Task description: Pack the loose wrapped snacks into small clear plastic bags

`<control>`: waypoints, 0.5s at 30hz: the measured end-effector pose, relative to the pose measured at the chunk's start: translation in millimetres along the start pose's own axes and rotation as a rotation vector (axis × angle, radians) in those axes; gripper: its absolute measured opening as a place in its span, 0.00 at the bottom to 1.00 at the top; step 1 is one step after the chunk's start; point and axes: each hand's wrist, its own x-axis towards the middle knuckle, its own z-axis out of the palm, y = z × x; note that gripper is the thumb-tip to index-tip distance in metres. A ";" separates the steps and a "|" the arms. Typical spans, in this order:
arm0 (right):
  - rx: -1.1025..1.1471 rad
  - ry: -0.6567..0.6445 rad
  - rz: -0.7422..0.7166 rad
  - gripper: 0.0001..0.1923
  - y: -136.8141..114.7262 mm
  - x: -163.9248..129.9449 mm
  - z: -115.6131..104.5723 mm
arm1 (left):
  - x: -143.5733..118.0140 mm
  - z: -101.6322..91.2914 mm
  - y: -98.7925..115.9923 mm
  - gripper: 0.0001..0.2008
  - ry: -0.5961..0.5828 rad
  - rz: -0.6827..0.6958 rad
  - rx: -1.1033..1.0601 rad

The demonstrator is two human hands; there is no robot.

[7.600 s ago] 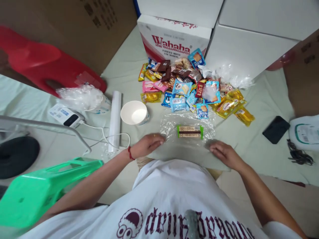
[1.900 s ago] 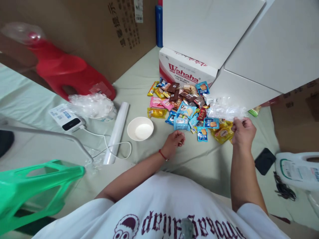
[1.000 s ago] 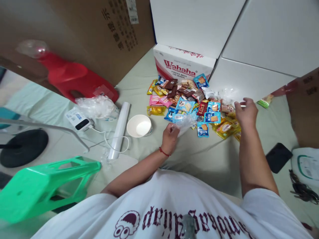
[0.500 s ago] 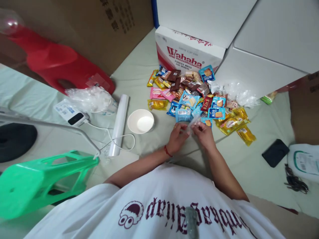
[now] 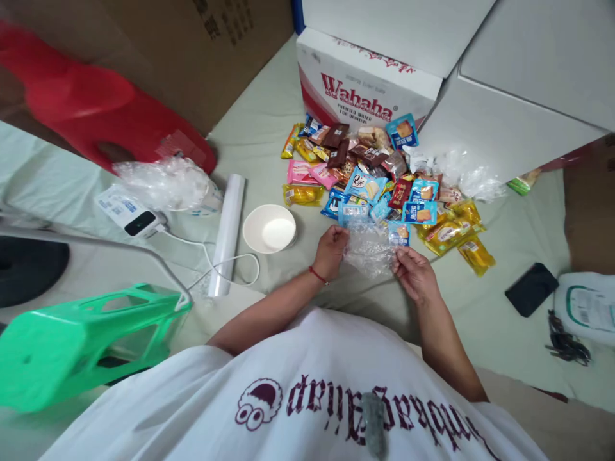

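The surface is a bed or floor covered in a pale green sheet [image 5: 259, 134]; which of the two cannot be told. A white "Wahaha" carton [image 5: 368, 89] stands at its far edge, and a pile of wrapped snacks [image 5: 379, 186] lies directly in front of that carton. A roll of clear film [image 5: 228, 234] and a white paper bowl [image 5: 269, 229] sit to the left of the pile, close to each other but apart.

Work in hand: a piece of clear plastic film [image 5: 369, 246] is held just in front of the near edge of the pile. The left hand [image 5: 331, 251] pinches its left edge with fingers closed on it; the right hand [image 5: 416, 274] pinches its right edge in the same way.

Progress, as a judgement: early. The film is drawn partly open but remains crinkled, not flat. No snack rests on it. The pile appears untouched at this point, so spreading and anything that follows remain to be done.

Orientation: the film's long axis runs left to right between the two hands, roughly parallel to the person's chest. Its face tilts up towards the camera.
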 end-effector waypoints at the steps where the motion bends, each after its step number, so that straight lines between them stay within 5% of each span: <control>1: 0.015 -0.008 -0.007 0.20 0.4 -1.9 -0.7 | -1.9 -1.5 0.7 0.13 0.064 0.063 0.071; 4: 0.019 -0.033 -0.040 0.19 0.1 -5.8 1.0 | -14.0 -3.8 10.1 0.14 0.190 0.346 0.277; 8: -0.043 -0.073 -0.090 0.18 -1.0 -7.6 8.6 | -34.6 9.8 25.6 0.12 -0.223 0.577 0.429; 11: -0.134 -0.082 -0.131 0.17 -3.4 -8.7 13.1 | -39.0 26.3 26.6 0.15 -0.423 0.515 0.418; 15: -0.208 -0.043 -0.182 0.16 -11.2 -13.2 3.8 | -28.4 28.2 20.4 0.18 -0.451 0.176 0.106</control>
